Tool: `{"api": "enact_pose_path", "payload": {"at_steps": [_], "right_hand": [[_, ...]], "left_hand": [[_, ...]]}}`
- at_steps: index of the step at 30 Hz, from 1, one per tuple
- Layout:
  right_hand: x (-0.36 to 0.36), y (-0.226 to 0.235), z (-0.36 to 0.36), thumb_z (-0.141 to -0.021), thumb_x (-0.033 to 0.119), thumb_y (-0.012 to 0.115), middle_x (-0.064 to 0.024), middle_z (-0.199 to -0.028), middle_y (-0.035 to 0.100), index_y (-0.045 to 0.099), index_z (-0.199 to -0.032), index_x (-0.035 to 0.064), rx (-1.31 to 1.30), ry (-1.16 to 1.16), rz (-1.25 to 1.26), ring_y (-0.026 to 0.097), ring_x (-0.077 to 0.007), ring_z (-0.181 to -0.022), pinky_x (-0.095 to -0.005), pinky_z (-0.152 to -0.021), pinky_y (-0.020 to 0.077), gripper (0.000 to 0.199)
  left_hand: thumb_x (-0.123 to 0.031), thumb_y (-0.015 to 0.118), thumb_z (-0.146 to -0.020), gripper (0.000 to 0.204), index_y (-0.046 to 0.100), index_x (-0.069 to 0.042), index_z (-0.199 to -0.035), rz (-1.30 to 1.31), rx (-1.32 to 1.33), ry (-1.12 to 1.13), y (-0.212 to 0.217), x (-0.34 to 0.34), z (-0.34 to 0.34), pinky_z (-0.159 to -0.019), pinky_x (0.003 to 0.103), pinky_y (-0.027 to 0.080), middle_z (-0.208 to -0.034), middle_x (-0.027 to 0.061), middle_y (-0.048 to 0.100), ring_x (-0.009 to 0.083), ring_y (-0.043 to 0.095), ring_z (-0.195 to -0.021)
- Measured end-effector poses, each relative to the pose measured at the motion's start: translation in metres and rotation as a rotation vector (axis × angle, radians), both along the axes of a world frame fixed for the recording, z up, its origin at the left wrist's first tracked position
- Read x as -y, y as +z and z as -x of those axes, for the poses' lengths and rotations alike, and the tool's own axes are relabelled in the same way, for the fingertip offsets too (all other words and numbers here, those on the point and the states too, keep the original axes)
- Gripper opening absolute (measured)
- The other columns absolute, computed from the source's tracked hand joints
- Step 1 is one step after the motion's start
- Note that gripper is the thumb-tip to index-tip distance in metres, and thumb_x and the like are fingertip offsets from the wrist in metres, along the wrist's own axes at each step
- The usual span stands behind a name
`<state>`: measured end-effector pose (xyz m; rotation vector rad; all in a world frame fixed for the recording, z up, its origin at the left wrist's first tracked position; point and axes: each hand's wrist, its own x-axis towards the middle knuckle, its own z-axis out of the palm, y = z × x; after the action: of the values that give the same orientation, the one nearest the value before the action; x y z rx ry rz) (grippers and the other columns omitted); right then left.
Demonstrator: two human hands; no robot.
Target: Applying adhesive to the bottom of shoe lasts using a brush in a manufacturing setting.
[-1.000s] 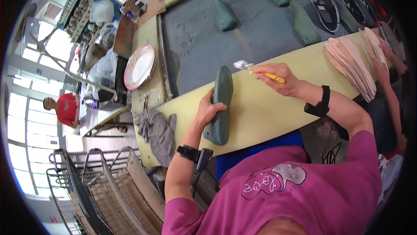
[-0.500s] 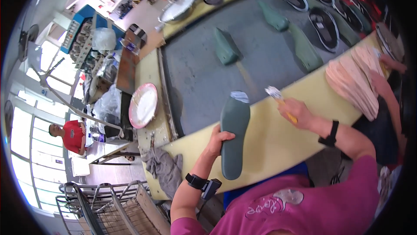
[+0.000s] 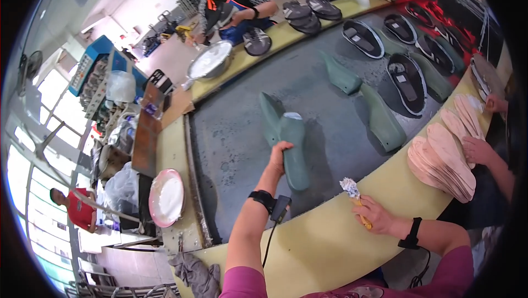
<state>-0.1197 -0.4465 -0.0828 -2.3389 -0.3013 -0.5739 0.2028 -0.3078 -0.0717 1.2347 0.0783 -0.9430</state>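
Over the grey work surface (image 3: 231,171), my left hand (image 3: 279,157) grips a green shoe last (image 3: 297,163) by its side. White paste marks the far end of that last. Just beyond it, partly overlapped, another green last (image 3: 268,112) lies on the surface; whether the two touch I cannot tell. Above the pale yellow front ledge (image 3: 324,248), my right hand (image 3: 378,215) is closed round the yellow handle of a brush (image 3: 350,187), its bristles up and caked with white paste. More green lasts (image 3: 380,119) lie to the right.
A pink-rimmed basin (image 3: 166,198) of white paste stands left, a second basin (image 3: 210,60) at the far ledge. Dark shoe uppers (image 3: 407,83) sit at right. A co-worker's hands rest near stacked pinkish insoles (image 3: 440,160). Across stands another person (image 3: 231,9). A grey rag (image 3: 198,276) lies lower left.
My left hand has carried the last forward from the yellow ledge onto or over the grey surface. My right hand keeps the brush near the ledge. The view has tilted toward the far side.
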Motion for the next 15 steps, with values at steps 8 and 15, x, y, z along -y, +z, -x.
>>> {"api": "enact_pose_path", "payload": {"at_steps": [8,15], "right_hand": [[0.012,-0.003,-0.003,-0.076,-0.001,0.063,-0.0191,-0.110,0.054,0.052,-0.104,0.0049,-0.109,0.086,-0.154,0.052,-0.0376,-0.102,-0.0422,-0.085,0.0448,0.030],[0.018,-0.023,0.007,-0.081,0.003,0.059,-0.0208,-0.116,0.049,0.050,-0.110,0.0046,-0.088,0.092,-0.096,0.048,-0.0373,-0.105,-0.0426,-0.088,0.0419,0.030]], "left_hand": [[-0.022,0.060,-0.067,0.039,0.055,0.000,-0.099,0.019,0.060,0.138,-0.016,0.024,-0.048,-0.069,0.040,0.050,-0.084,0.0135,0.058,0.0280,0.058,-0.076],[-0.017,0.064,-0.071,0.041,0.056,0.004,-0.105,-0.233,0.492,-0.215,-0.017,0.029,0.012,-0.079,0.039,0.044,-0.107,0.0202,0.054,0.0273,0.054,-0.093]]}}
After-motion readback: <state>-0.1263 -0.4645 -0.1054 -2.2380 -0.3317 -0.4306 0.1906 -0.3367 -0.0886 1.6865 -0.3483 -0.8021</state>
